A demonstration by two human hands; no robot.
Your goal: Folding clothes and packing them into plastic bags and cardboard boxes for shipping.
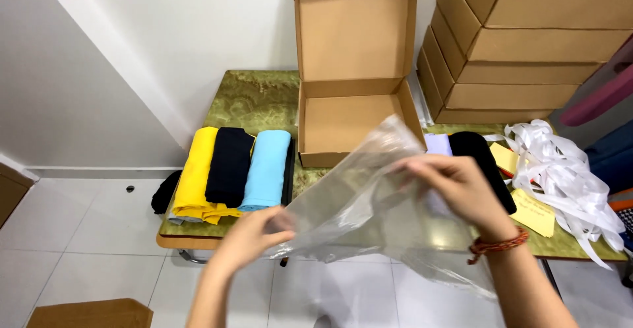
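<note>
Both hands, L (254, 236) & R (461, 186), fingers pinched shut on clear plastic bag (369, 209), held over bench (257, 97) front edge, near open cardboard box (346, 120).

open brown carton (349, 71) mid-table, stacked brown cartons (521, 44) right, yellow cards (533, 210)

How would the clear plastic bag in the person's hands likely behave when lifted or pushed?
The clear plastic bag probably is floppy: it sags and creases between the left hand and right hand. Likely very light, being thin and see-through. Its glossy film may be slippery.
</note>
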